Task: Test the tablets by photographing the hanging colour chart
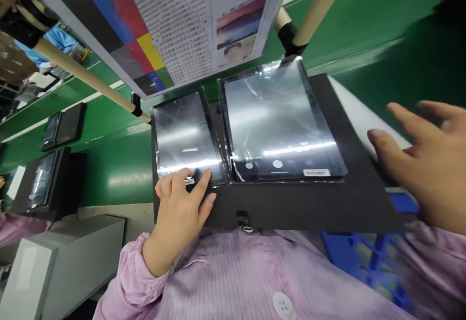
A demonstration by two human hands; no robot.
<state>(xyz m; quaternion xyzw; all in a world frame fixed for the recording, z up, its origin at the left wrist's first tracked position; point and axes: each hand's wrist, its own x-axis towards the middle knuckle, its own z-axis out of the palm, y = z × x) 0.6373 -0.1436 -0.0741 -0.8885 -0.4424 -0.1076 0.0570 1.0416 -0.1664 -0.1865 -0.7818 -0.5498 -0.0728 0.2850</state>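
A black tray (291, 203) lies in front of me with two dark tablets wrapped in clear film on it. My left hand (180, 203) rests on the near edge of the smaller tablet (184, 135), fingertips touching its bottom corner by a white label. The larger tablet (280, 121) lies to its right, screen lit with faint icons. My right hand (425, 157) hovers open at the tray's right edge, fingers spread, holding nothing; it looks blurred.
A color chart sheet (163, 19) hangs above the tablets on wooden rods (87, 75). More black trays with tablets (43, 179) stand at left on the green conveyor (116, 164). A blue crate (367, 257) sits at lower right, a grey box (61, 261) at lower left.
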